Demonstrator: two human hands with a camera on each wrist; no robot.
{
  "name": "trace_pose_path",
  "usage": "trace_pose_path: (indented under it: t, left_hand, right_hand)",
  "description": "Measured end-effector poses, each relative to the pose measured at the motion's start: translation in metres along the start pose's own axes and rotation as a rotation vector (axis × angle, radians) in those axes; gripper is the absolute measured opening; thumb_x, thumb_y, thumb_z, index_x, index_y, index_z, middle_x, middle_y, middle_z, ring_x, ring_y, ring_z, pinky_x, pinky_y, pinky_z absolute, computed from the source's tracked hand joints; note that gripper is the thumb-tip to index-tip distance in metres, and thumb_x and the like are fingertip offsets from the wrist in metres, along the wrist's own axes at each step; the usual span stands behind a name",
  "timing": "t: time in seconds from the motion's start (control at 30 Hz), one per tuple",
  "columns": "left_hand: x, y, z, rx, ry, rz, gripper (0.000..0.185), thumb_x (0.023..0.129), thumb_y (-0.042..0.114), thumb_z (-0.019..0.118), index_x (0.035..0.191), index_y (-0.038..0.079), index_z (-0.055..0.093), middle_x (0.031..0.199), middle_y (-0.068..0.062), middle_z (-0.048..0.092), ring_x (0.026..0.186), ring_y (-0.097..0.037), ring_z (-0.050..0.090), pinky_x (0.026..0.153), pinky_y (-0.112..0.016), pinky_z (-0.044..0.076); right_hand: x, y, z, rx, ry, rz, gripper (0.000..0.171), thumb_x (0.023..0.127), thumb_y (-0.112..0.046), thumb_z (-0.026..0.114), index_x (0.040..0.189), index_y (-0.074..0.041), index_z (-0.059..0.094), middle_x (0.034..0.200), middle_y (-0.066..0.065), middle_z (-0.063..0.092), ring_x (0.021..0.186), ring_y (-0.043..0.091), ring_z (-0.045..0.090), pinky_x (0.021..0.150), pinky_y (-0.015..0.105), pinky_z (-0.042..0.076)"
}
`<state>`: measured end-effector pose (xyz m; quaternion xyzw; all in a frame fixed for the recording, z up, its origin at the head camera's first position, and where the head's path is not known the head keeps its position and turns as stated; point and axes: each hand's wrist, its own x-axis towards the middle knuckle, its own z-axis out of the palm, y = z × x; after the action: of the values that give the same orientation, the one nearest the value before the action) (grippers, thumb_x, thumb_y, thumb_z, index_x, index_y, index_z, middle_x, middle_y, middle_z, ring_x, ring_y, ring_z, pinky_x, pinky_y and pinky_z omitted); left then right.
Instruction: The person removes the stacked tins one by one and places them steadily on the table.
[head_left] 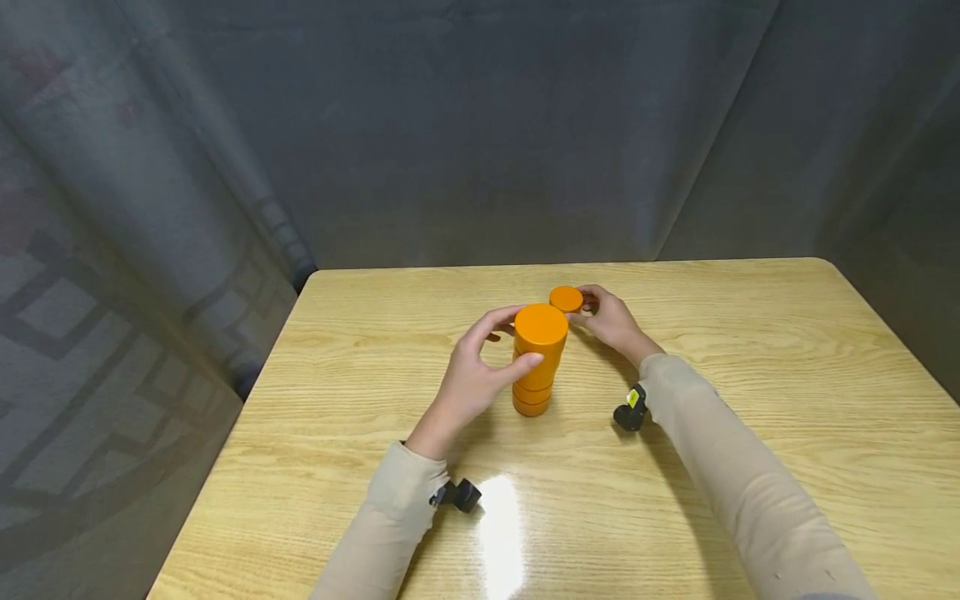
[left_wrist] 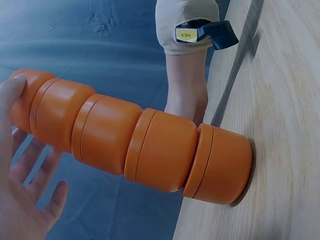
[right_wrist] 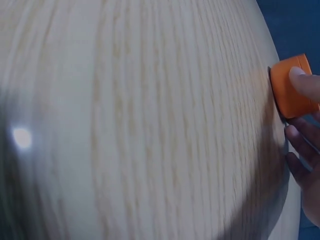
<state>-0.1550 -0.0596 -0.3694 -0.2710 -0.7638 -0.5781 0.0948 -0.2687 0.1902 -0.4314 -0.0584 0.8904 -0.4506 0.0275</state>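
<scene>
Several orange round jars with lid seams stand one on another in a stack (head_left: 534, 388), which leans slightly in the left wrist view. My left hand (head_left: 474, 368) holds the top jar (left_wrist: 34, 95) of this stack, thumb on the near side and a finger round the far side. Its other fingers spread beside the stack. Just behind and right of it, a single orange jar (head_left: 566, 297) sits on the table. My right hand (head_left: 611, 322) grips that jar from the right, with the thumb on its side in the right wrist view; the stack partly hides it.
The light wooden table (head_left: 360, 358) has a rounded far corner at the right. A dark grey curtain (head_left: 480, 150) hangs behind it and along both sides. Each sleeve carries a small black wrist camera (head_left: 467, 496). A light reflection lies near the front.
</scene>
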Motion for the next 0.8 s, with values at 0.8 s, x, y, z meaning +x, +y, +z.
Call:
trace_pose_path:
  t: [0.8]
  left_hand:
    - [-0.001, 0.004, 0.001, 0.081, -0.004, 0.012, 0.055, 0.088, 0.018, 0.078, 0.138, 0.013, 0.054, 0.130, 0.004, 0.060, 0.110, -0.012, 0.054, 0.093, -0.038, 0.044]
  right_hand:
    - [-0.011, -0.003, -0.013, 0.108, 0.053, -0.065, 0.064, 0.094, -0.012, 0.070, 0.148, 0.002, 0.038, 0.138, 0.024, 0.051, 0.120, 0.039, 0.050, 0.101, 0.051, 0.044]
